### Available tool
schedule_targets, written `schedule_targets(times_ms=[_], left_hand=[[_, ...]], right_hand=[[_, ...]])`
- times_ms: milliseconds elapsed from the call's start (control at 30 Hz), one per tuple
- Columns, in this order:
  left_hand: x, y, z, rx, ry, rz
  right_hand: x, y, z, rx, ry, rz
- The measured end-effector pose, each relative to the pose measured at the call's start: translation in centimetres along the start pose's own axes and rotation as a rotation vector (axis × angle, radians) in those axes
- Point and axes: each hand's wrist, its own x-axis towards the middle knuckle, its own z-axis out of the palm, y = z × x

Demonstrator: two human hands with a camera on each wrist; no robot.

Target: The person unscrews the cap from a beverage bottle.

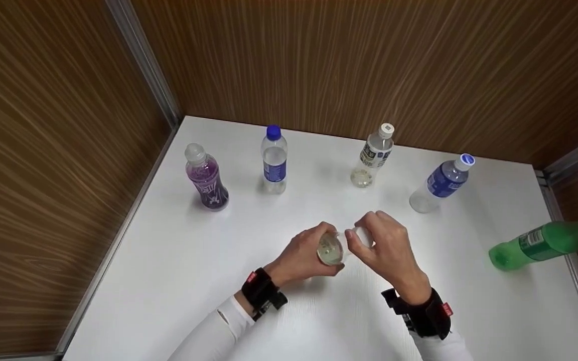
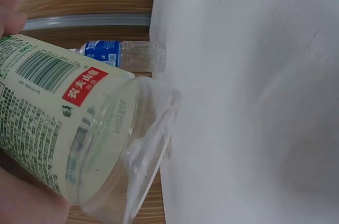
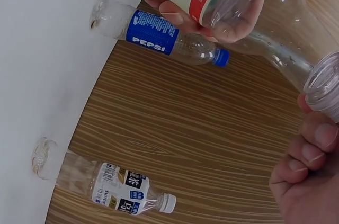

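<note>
Barcode (image 2: 45,71) on held bottle (image 2: 74,128) shows in left wrist view alone.

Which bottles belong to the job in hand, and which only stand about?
Job in hand:
clear plastic bottle with cream label, in the left hand, right hand at its neck

Standing about:
purple plastic bottle with whitish cap
clear plastic bottle with blue cap
clear plastic bottle with white cap
clear plastic bottle with blue-and-white cap
green plastic bottle with yellow cap

white sleeves (image 1: 208,331), black wristbands (image 1: 259,288) – small red tags (image 1: 447,309)
</note>
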Motion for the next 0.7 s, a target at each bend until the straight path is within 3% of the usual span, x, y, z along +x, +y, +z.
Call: schedule_targets(times_ms=[400, 700], left_hand=[[-0.3, -0.7, 0.3, 0.063, 0.029, -0.032], [0.1, -1.1, 0.6, 0.387, 0.233, 0.041]], right_hand=[[-0.7, 1.0, 0.7, -0.003, -0.075, 0.057], [-1.4, 1.5, 0.6, -0.028, -0.076, 0.193]])
